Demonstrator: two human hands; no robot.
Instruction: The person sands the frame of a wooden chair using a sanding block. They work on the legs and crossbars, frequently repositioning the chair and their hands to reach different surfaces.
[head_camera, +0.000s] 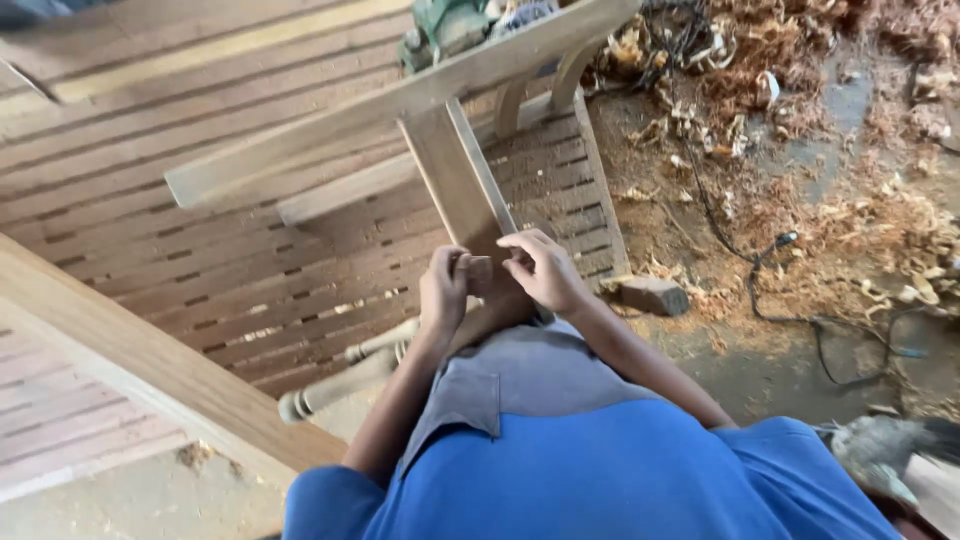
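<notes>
Gripping small wood block (478, 270) (brown), left hand (443, 290), right hand (543, 270) on board (457, 180)

— What's the floor (760, 370) like?
— Bare grey concrete, dusty, with wood shavings (800, 60) heaped far right and a black cable (790, 300) snaking through them.
— And on the left?
— Slatted wooden panels (200, 260) lie flat. A pale beam (140, 360) crosses them near left, and a green machine (440, 28) sits at the far edge.
— Light?
— Soft daylight.
</notes>
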